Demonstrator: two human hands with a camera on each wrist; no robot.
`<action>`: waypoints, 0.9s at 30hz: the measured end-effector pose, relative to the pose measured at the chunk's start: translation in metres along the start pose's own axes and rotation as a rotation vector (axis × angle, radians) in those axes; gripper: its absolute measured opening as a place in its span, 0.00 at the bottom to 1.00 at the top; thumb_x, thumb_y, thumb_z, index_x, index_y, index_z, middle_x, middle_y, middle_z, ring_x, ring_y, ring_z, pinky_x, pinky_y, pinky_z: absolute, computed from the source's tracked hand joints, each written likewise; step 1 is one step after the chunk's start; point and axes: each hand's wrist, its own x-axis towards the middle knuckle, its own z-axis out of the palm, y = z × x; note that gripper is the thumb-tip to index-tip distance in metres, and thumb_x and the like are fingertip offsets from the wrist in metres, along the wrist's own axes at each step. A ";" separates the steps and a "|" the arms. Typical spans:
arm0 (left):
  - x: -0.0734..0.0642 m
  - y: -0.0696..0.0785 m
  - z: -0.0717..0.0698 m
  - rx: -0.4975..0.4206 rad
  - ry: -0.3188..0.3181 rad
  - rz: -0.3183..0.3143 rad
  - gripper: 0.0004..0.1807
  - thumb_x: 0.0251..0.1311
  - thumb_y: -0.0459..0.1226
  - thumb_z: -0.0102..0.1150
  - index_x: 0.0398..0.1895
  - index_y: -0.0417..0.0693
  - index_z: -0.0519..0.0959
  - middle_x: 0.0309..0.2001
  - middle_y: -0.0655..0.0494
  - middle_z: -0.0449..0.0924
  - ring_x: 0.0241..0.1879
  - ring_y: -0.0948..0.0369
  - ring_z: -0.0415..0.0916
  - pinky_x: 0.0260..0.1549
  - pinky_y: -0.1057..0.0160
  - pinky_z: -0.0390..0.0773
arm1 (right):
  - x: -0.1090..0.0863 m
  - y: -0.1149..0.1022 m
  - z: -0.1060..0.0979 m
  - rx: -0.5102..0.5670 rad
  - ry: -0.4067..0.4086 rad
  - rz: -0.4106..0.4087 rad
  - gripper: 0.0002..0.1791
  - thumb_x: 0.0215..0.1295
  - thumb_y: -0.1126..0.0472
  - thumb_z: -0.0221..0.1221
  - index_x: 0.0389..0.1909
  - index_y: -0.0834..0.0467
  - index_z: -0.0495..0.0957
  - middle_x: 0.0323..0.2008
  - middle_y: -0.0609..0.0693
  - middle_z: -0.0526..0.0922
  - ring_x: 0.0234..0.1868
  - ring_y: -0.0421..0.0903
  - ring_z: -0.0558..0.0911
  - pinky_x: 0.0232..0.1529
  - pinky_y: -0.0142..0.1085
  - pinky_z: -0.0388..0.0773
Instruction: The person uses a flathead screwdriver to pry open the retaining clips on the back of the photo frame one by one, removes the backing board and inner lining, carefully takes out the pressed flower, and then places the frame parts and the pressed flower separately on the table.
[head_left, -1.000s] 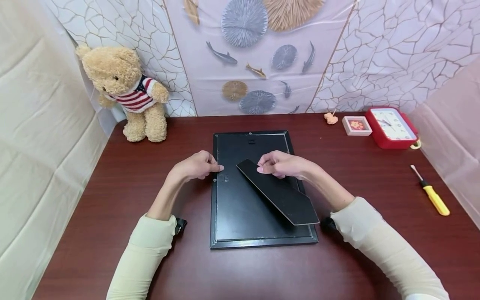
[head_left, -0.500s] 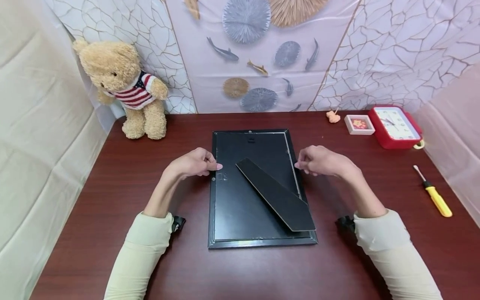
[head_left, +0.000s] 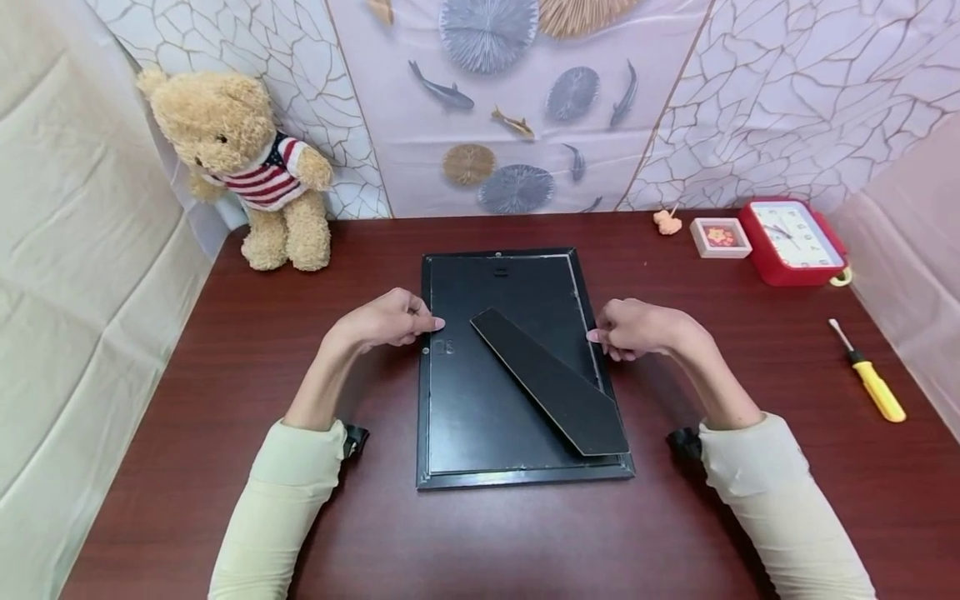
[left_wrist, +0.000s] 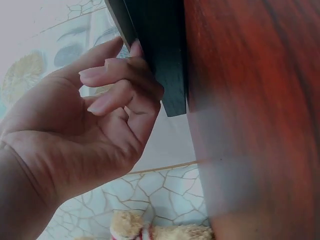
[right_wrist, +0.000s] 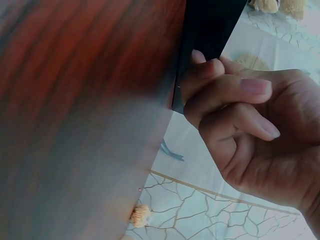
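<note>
A black picture frame (head_left: pixel 480 417) lies face down on the dark red wooden table, its back toward me. The stand leg (head_left: pixel 551 383) on its back slants from the middle to the lower right corner. With thumb on the back and curled fingers at the side, my left hand (head_left: pixel 386 321) grips the frame's left edge. Opposite it, my right hand (head_left: pixel 637 327) pinches the right edge the same way. Both wrist views show curled fingers against the dark side of the frame (left_wrist: pixel 167 70); what lies under the frame is hidden.
At the back left sits a teddy bear (head_left: pixel 262 183) in a striped sweater. Along the back right are a small peach-coloured figure (head_left: pixel 666 222), a small framed box (head_left: pixel 721 237) and a red alarm clock (head_left: pixel 797 242). A yellow-handled screwdriver (head_left: pixel 873 383) lies at the right.
My right hand has let go of the stand leg, moved right and taken hold of the frame's right edge. The leg sits slightly lower. My left hand stays at the left edge.
</note>
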 end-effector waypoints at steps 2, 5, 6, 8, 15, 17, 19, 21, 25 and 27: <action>0.001 0.001 0.002 -0.020 -0.003 0.000 0.29 0.80 0.35 0.61 0.15 0.50 0.63 0.16 0.62 0.57 0.18 0.66 0.47 0.22 0.67 0.51 | 0.002 -0.003 -0.001 -0.052 0.007 -0.005 0.21 0.84 0.64 0.56 0.26 0.65 0.81 0.18 0.46 0.77 0.19 0.38 0.71 0.26 0.30 0.69; 0.002 0.004 0.006 0.014 0.002 -0.004 0.31 0.81 0.35 0.60 0.14 0.51 0.62 0.15 0.61 0.59 0.17 0.66 0.48 0.21 0.68 0.51 | 0.003 -0.007 -0.002 -0.105 0.022 -0.017 0.21 0.84 0.64 0.57 0.26 0.66 0.84 0.17 0.45 0.77 0.18 0.38 0.71 0.26 0.30 0.69; 0.002 0.005 0.007 0.048 0.010 -0.005 0.30 0.82 0.36 0.59 0.15 0.51 0.63 0.15 0.61 0.60 0.16 0.67 0.49 0.21 0.68 0.52 | 0.003 -0.008 -0.003 -0.113 0.025 -0.020 0.21 0.84 0.64 0.57 0.26 0.66 0.84 0.16 0.45 0.76 0.18 0.38 0.71 0.26 0.30 0.68; 0.002 0.007 0.009 0.115 0.028 -0.012 0.26 0.83 0.36 0.57 0.20 0.48 0.65 0.15 0.60 0.62 0.16 0.67 0.54 0.22 0.69 0.56 | 0.003 -0.010 -0.003 -0.117 0.022 -0.020 0.22 0.84 0.64 0.57 0.25 0.66 0.83 0.16 0.44 0.76 0.19 0.38 0.70 0.26 0.30 0.68; 0.000 0.015 0.015 0.207 0.060 -0.054 0.14 0.87 0.43 0.52 0.42 0.43 0.66 0.24 0.53 0.73 0.23 0.58 0.71 0.30 0.63 0.67 | 0.000 -0.007 -0.002 -0.100 0.019 0.013 0.22 0.85 0.63 0.56 0.26 0.67 0.82 0.17 0.45 0.75 0.20 0.39 0.71 0.26 0.30 0.69; 0.001 0.017 0.016 0.235 0.061 -0.054 0.14 0.87 0.43 0.52 0.42 0.43 0.66 0.25 0.53 0.72 0.24 0.57 0.71 0.32 0.63 0.67 | -0.002 -0.005 -0.002 -0.080 0.027 0.016 0.22 0.85 0.63 0.56 0.26 0.67 0.82 0.17 0.46 0.76 0.20 0.40 0.72 0.25 0.30 0.69; 0.002 0.017 0.015 0.227 0.065 -0.041 0.14 0.87 0.42 0.52 0.41 0.44 0.66 0.25 0.53 0.71 0.24 0.58 0.71 0.32 0.63 0.67 | -0.003 -0.003 -0.001 -0.044 0.030 0.018 0.22 0.85 0.62 0.56 0.26 0.67 0.81 0.18 0.46 0.76 0.20 0.40 0.72 0.25 0.29 0.69; 0.003 0.015 0.014 0.163 0.070 -0.018 0.14 0.86 0.40 0.53 0.39 0.44 0.66 0.24 0.54 0.70 0.24 0.59 0.69 0.31 0.65 0.67 | -0.004 -0.001 0.000 -0.027 0.030 0.011 0.22 0.85 0.62 0.56 0.26 0.66 0.80 0.18 0.46 0.76 0.20 0.39 0.72 0.24 0.29 0.69; 0.002 0.013 0.010 -0.037 0.089 0.054 0.13 0.85 0.36 0.54 0.37 0.42 0.67 0.24 0.55 0.70 0.25 0.60 0.70 0.30 0.67 0.76 | -0.001 0.000 0.000 -0.014 0.016 0.001 0.23 0.86 0.61 0.56 0.27 0.67 0.81 0.18 0.46 0.76 0.19 0.39 0.72 0.24 0.29 0.69; -0.001 0.012 0.008 -0.127 0.093 0.075 0.12 0.83 0.34 0.55 0.37 0.42 0.67 0.24 0.56 0.69 0.25 0.60 0.70 0.32 0.68 0.82 | 0.001 -0.001 0.000 -0.011 0.005 -0.006 0.22 0.86 0.61 0.56 0.28 0.68 0.82 0.19 0.46 0.77 0.19 0.39 0.71 0.24 0.29 0.68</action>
